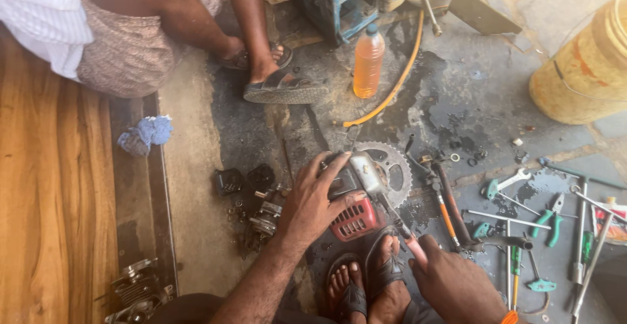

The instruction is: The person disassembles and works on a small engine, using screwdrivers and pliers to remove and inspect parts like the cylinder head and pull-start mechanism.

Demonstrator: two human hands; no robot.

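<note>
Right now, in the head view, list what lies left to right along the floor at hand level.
Blue rag → black parts → left hand → red engine housing → sprocket → orange-handled screwdriver → green-handled pliers.

soft daylight, sharp, mild edge distortion

Bottle (368, 60) behind engine (356, 200)

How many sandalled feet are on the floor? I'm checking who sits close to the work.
4: the person's own pair below the small engine, and a second person's pair at top, beside the orange bottle.
</note>
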